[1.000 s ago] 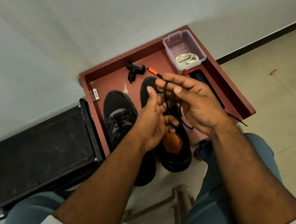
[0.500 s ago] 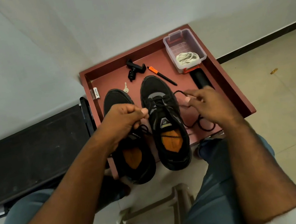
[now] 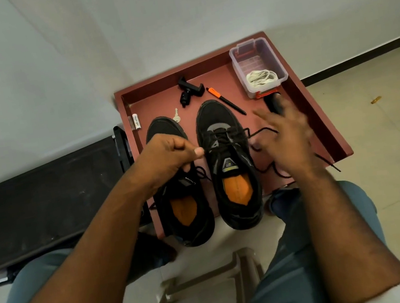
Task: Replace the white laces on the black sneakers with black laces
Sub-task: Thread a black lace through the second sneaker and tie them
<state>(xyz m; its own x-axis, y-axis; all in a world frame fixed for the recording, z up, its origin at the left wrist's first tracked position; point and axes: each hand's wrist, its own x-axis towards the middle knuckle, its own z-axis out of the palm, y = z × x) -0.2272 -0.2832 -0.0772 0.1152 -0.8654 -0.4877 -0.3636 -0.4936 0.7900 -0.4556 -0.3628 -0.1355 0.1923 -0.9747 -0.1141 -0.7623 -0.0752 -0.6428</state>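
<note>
Two black sneakers with orange insoles stand side by side on a red tray [image 3: 317, 113]. The right sneaker [image 3: 230, 162] carries a black lace [image 3: 261, 131] through its eyelets; the lace trails loose to the right over the tray edge. My left hand [image 3: 168, 156] hovers over the left sneaker [image 3: 183, 200] and pinches one end of that lace between thumb and finger. My right hand [image 3: 285, 138] is blurred, fingers spread, above the loose lace and holding nothing. The white laces [image 3: 261, 77] lie coiled in a clear plastic box [image 3: 253, 50].
On the tray lie a black clamp [image 3: 190, 90], an orange-tipped pen [image 3: 226, 100], a small key [image 3: 176, 116], a white tube [image 3: 136, 121] and a black object [image 3: 273, 104] behind my right hand. A black bench [image 3: 45, 197] stands left. A stool [image 3: 207, 280] sits between my knees.
A second ago both hands held the lace up together above the right sneaker. They dropped and drew apart; my right hand has since let go of the lace and opened.
</note>
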